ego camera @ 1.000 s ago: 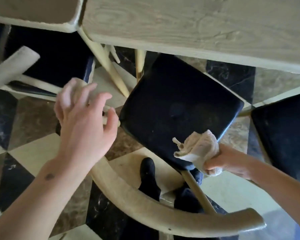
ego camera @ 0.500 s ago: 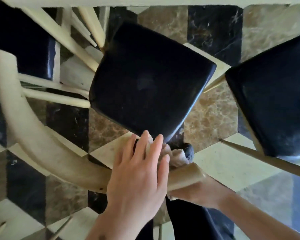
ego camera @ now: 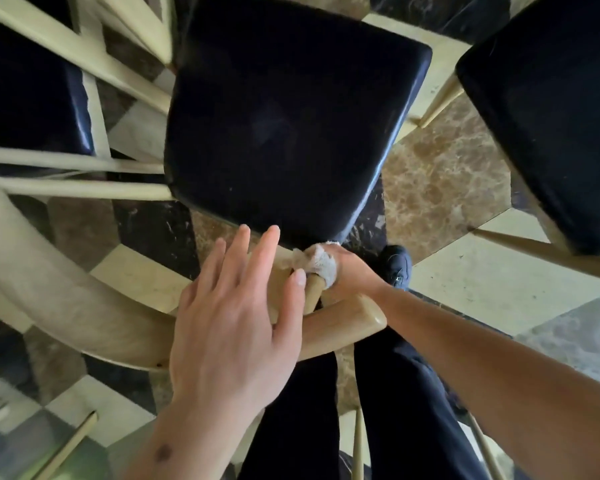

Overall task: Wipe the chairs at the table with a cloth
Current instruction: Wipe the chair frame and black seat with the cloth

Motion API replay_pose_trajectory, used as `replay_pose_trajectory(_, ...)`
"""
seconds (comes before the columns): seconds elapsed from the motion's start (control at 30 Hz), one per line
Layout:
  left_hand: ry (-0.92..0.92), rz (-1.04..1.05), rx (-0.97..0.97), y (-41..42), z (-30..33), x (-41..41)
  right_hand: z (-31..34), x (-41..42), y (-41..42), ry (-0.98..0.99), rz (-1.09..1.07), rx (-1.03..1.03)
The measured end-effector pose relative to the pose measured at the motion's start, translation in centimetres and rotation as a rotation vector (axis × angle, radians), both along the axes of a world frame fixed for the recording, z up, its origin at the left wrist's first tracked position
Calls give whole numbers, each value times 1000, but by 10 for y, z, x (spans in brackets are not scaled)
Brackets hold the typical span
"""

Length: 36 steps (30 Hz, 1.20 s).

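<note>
A chair with a black padded seat (ego camera: 284, 126) and a curved pale wooden backrest (ego camera: 84, 306) stands right below me. My right hand (ego camera: 352, 271) is closed around a crumpled whitish cloth (ego camera: 317, 263), pressing it onto the wooden post just under the seat's near corner. My left hand (ego camera: 236, 323) lies flat on the end of the backrest rail (ego camera: 354, 323), fingers spread, holding nothing.
A second black-seated chair (ego camera: 551, 109) stands at the right, a third (ego camera: 25, 98) at the left, with pale wooden legs and rungs between them. The floor is marble in dark, brown and cream tiles (ego camera: 444, 188). My dark trousers and shoe (ego camera: 397, 265) are below.
My view dropped from the table edge down over the chair. My right hand carried the cloth from the seat's corner to the post beneath. My left hand came down onto the backrest rail.
</note>
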<state>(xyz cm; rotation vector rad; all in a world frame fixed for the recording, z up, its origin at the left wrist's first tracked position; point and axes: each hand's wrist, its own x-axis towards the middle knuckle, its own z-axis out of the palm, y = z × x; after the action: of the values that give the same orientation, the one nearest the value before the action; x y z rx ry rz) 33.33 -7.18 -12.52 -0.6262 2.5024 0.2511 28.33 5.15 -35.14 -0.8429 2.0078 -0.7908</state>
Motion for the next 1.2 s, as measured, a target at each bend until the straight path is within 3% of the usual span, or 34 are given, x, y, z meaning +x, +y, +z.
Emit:
replay_pose_trajectory(0.03,2,-1,1,0,-1,-1,-8,-32,-13,85,-134,39)
replay_pose_trajectory(0.07,0,-6,2,0,-2,-2,-15,-13,-16,-88,-99,173)
replay_pose_trajectory(0.1,-3,-6,3,0,-2,-2,-23,-19,-14,-67,-81,157)
replay_pose_trajectory(0.2,-4,-1,18,0,-3,0,-6,7,-12,-158,-49,-15)
replay_pose_trajectory(0.3,4,7,16,0,-2,0,9,9,-7,-86,-137,-73)
replay_pose_trajectory(0.47,0,-3,24,-1,-1,1,70,37,-14,69,-208,-335)
replay_pose_trajectory(0.57,7,-8,30,-2,0,2,69,57,-12,146,-252,-419)
replay_pose_trajectory(0.63,19,-13,34,-3,-2,-1,56,61,-15,71,-344,-446)
replay_pose_trajectory(0.73,0,-8,49,-2,0,0,35,52,-15,-66,-379,-288)
replay_pose_trajectory(0.9,-32,11,82,2,5,-3,-5,11,1,-251,-82,125)
replay_pose_trajectory(0.97,-2,58,129,1,9,-5,-6,-13,2,-389,-97,268)
replay_pose_trajectory(1.03,23,142,192,1,11,-3,5,-34,9,-617,-289,232)
replay_pose_trajectory(1.13,62,373,400,-14,16,-15,34,-74,17,-951,-792,19)
replay_pose_trajectory(1.2,-6,403,549,-39,16,-25,44,-103,10,-1016,-1060,-36)
